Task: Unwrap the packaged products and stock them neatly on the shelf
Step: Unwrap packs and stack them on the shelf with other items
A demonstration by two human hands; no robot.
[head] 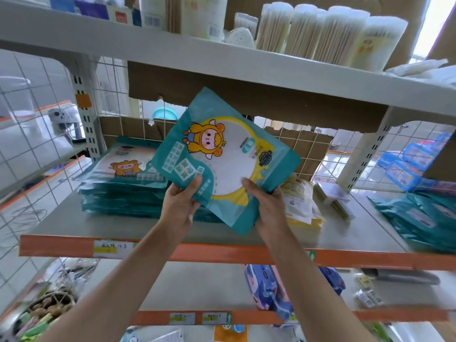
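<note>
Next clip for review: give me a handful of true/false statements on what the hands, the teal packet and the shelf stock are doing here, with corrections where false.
1. Both hands hold the teal packet. True: left hand and right hand grip its lower edge.
2. The held packet lies flat on the shelf. False: it is tilted in the air above it.
3. A stack of matching packets sits on the shelf at left. True.
4. The cotton swab packs are on the bottom shelf. False: they stand on the upper shelf.
</note>
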